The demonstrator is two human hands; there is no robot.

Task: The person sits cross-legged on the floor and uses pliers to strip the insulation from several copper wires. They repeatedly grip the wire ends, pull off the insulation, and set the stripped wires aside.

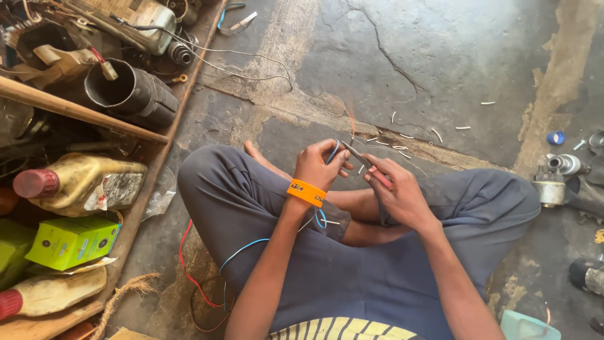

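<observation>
I sit cross-legged on a cracked concrete floor (440,56) in grey trousers. My left hand (322,165), with an orange wristband (307,192), pinches a blue wire (331,153) that loops down over my lap. My right hand (397,192) grips a pair of pliers (360,157) with red handles. The jaws of the pliers meet the wire end at my left fingertips. A thin copper strand (350,123) sticks up from there. Red and blue wire (195,277) trails on the floor by my left knee.
Short white bits of stripped insulation (402,137) lie ahead of my feet. At the left a wooden shelf (157,151) holds oil jugs, a green box (70,242) and a black ribbed hose (135,93). Metal parts (557,179) and a blue cap (555,137) lie right.
</observation>
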